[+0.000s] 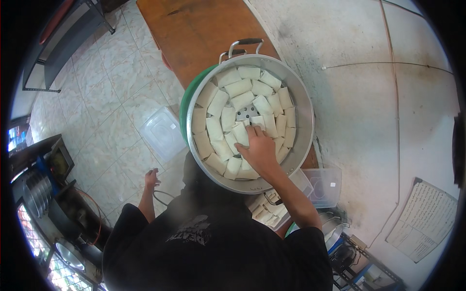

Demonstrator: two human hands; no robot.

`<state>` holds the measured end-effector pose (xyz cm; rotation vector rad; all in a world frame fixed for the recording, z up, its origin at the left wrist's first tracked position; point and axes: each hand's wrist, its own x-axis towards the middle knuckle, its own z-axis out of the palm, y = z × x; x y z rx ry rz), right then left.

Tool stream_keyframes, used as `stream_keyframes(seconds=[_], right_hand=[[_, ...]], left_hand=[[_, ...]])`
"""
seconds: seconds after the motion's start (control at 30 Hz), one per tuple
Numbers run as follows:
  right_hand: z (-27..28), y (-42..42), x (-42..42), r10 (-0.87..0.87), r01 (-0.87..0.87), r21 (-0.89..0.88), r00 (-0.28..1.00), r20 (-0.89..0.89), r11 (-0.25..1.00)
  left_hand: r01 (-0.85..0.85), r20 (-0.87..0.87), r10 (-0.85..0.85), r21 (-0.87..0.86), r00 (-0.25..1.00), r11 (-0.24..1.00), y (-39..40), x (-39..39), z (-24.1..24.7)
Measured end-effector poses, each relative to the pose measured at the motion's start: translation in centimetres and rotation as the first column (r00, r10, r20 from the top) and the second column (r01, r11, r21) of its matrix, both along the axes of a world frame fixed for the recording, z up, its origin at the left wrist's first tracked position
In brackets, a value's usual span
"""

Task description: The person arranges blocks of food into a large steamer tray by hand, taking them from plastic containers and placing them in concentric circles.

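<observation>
A large round metal steamer pot [305, 105] holds many pale wrapped rolls [238, 88], laid in rings on its perforated base [247, 113]. Inside it, left of my wrist, my right hand [260, 145] grips one pale roll [240, 134] between thumb and fingers; its fingertips also touch the rolls beside it. My left hand [152, 178] hangs away from the pot, over the floor at the left, with its fingers loosely curled and nothing visible in it. Below the pot, a clear plastic container [287, 220] holds more pale rolls [267, 212], partly covered by my right arm.
The pot stands over a green basin [186, 105] by a wooden table [207, 25]. A clear plastic lid [164, 132] is at its left, another clear container [326, 187] at lower right. Shelving [69, 40] stands at upper left, and a wall [356, 109] runs along the right.
</observation>
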<state>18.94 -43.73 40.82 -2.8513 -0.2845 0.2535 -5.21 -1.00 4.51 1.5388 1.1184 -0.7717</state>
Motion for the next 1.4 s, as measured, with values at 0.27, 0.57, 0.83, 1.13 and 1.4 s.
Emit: stream_keyframes(seconds=[0.27,0.57,0.83,1.13,1.4], right_hand=[[2.9,-3.1,6.4,0.195,-0.189,0.145,0.981,-0.025,0.971],[0.4,-3.6,9.0,0.244,-0.231,0.186,0.968,-0.055,0.955],[-0.5,-3.6,7.5,0.299,-0.296,0.186,0.954,0.012,0.937],[13.5,-12.0,-8.8,-0.749,0.667,-0.342,0.602,-0.275,0.662],[1.4,-9.0,-18.0,-0.309,0.657,0.584,0.496,-0.811,-0.477]], left_hand=[[-0.126,-0.043,0.126,0.017,0.991,0.992,1.2,1.0,1.2],[-0.132,0.040,0.131,0.028,0.991,0.991,2.1,-1.3,0.8],[-0.085,-0.101,0.083,-0.017,0.991,0.996,0.2,-1.4,1.4],[0.042,0.556,-0.061,0.047,0.829,0.998,-4.4,8.4,11.1],[0.135,0.802,-0.037,-0.055,0.597,0.989,-15.1,17.9,21.4]])
